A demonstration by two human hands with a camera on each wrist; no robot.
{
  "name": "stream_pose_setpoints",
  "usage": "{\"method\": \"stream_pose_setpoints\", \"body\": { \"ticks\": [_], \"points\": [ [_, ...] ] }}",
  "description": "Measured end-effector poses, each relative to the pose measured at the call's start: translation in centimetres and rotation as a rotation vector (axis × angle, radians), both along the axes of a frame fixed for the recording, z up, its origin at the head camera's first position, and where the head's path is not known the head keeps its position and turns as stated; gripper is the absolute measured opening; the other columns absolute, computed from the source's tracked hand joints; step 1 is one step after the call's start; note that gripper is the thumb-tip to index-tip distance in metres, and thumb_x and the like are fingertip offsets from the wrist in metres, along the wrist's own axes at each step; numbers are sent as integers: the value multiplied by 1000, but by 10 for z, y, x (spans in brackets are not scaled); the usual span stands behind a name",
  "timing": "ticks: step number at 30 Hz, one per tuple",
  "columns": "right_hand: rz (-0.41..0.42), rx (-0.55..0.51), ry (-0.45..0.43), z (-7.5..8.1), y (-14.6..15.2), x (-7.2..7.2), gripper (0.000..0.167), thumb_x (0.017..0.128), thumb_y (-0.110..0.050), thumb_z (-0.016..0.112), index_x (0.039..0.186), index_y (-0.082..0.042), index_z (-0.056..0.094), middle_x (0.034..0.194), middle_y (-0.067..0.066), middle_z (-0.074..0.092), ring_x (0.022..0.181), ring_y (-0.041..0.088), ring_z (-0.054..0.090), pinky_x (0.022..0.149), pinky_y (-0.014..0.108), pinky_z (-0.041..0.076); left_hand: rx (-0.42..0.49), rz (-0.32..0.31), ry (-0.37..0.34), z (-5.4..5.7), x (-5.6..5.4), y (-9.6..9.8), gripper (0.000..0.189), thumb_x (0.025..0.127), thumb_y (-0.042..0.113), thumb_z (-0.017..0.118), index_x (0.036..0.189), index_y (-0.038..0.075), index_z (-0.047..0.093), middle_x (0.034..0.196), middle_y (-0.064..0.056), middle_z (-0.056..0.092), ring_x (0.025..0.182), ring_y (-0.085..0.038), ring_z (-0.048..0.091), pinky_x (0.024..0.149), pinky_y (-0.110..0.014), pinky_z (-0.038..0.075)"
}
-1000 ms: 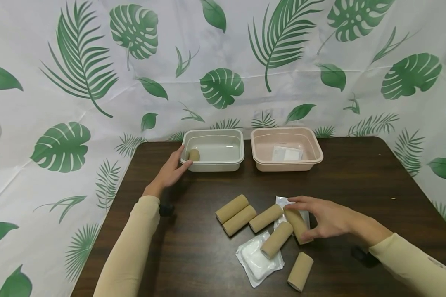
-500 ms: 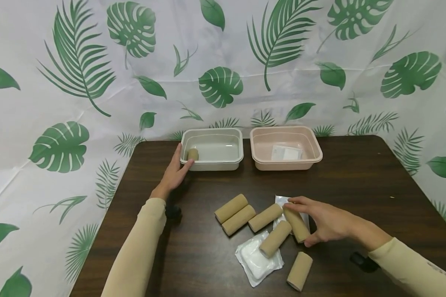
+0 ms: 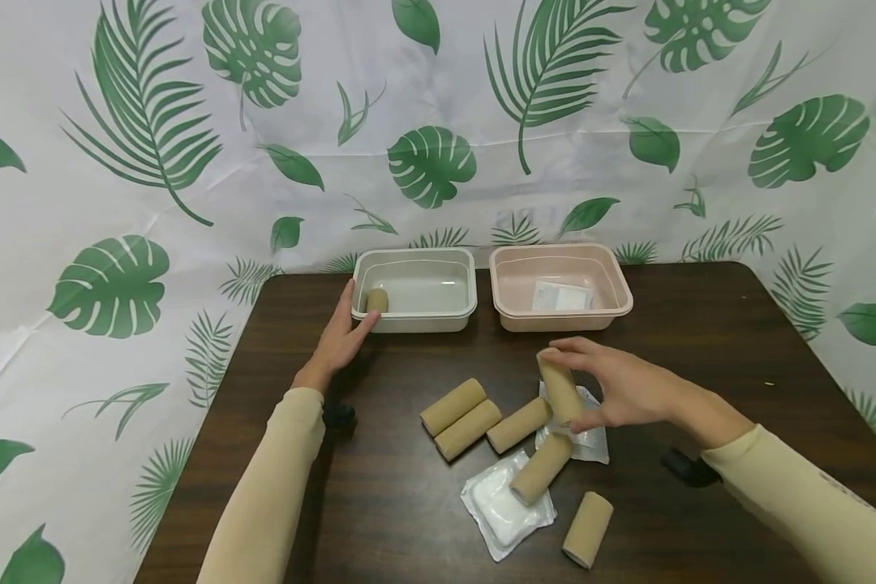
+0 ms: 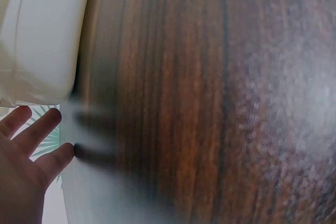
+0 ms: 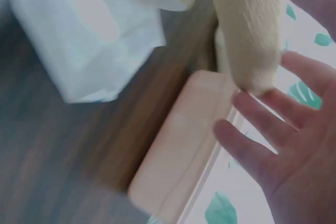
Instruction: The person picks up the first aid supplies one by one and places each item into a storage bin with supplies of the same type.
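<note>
My right hand (image 3: 628,385) holds a brown cardboard tube (image 3: 560,389) by its two ends, thumb at the near end and fingertips at the far one. The tube is raised over a white sealed packet (image 3: 591,434); the right wrist view shows the held tube (image 5: 249,30) close up. At the back left, my left hand (image 3: 339,337) rests against the near left corner of a pale grey tub (image 3: 423,324), fingers extended. Inside that tub lies one cardboard tube (image 3: 377,300). In the left wrist view the fingers (image 4: 39,132) are spread beside the tub's wall.
Several more tubes, among them a paired one (image 3: 453,407) and a single one (image 3: 587,530), lie on the dark wooden table (image 3: 380,519). One tube (image 3: 542,469) overlaps a white padded packet (image 3: 504,504). A pink tub (image 3: 565,322) with white packets (image 3: 562,297) stands at the back.
My right hand has gripped the tube and lifted it off the packet, moving it up and slightly left toward the tubs. The left hand stays at the grey tub's corner.
</note>
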State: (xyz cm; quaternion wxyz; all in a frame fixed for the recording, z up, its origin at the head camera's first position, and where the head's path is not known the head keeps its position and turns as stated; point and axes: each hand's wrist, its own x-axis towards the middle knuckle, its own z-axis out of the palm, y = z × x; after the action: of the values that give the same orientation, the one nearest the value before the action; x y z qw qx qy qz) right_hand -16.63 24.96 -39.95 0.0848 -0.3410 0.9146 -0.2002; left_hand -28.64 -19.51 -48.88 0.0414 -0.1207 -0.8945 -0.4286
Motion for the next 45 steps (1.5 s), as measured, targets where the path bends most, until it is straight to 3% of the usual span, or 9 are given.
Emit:
{"method": "stream_pose_setpoints", "body": {
  "ticks": [4,11,17,22,29,35,45],
  "points": [
    [-34,-80,74,4,-22,-25,97,70,-45,88,150,-14,42,150,14,37,128,34,46,96,54,43,-9,-4,-4,1,0,-2,81,102,42,50,159,11,3,164,-10,8,147,-28,15,115,-51,16],
    [-145,-233,111,-1,-71,-65,97,73,-45,86,151,-14,39,154,14,31,133,35,41,98,54,41,-38,-5,-45,1,1,-2,81,101,46,48,159,15,1,164,-8,7,147,-28,15,115,-52,17],
    [-272,-259,126,-10,-98,-91,96,72,-41,87,151,-13,39,154,22,29,137,41,35,101,58,37,-52,-15,-58,0,-1,-1,82,100,52,47,159,19,0,164,-5,7,147,-28,18,114,-52,18],
    [-286,-289,162,-13,-110,-107,95,72,-36,89,148,-8,40,148,19,36,131,36,41,102,52,37,-55,-7,-65,-1,-1,0,83,100,53,47,159,19,0,164,-5,7,147,-29,18,114,-54,19],
    [-354,-238,123,-7,-121,-120,95,75,-34,86,152,-14,34,155,16,27,131,36,40,101,52,39,-52,-5,-66,0,-1,-1,82,100,52,47,159,19,0,164,-6,8,146,-31,20,113,-55,19],
    [-329,-238,99,-6,-130,-129,95,79,-31,84,154,-11,31,160,15,18,140,37,30,107,51,33,-51,1,-57,1,-3,-2,82,100,50,48,159,18,1,164,-7,9,146,-33,21,112,-58,20],
    [-290,-173,53,-13,-132,-121,81,83,-31,81,150,-8,41,160,16,21,144,36,24,112,49,27,-48,1,-66,1,-2,-3,82,100,52,47,159,18,1,164,-7,9,145,-33,21,112,-57,20]
  ]
}}
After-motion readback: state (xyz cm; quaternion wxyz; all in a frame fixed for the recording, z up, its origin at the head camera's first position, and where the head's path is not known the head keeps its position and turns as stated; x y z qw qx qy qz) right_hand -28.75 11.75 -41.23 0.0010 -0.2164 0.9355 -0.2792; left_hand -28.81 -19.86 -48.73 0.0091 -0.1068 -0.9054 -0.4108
